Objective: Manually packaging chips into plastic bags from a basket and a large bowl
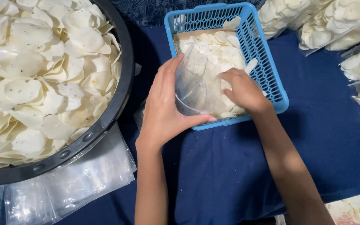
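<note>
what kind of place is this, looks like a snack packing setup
Likely a small home or workshop packing station for chips: a big black basin heaped with white chips, a blue basket, empty plastic bags and filled bags.

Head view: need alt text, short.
Two bare hands work at a blue plastic basket of pale round chips: the left hand holds open a clear bag, the right hand reaches into the chips. A large black basin of chips sits at left.
</note>
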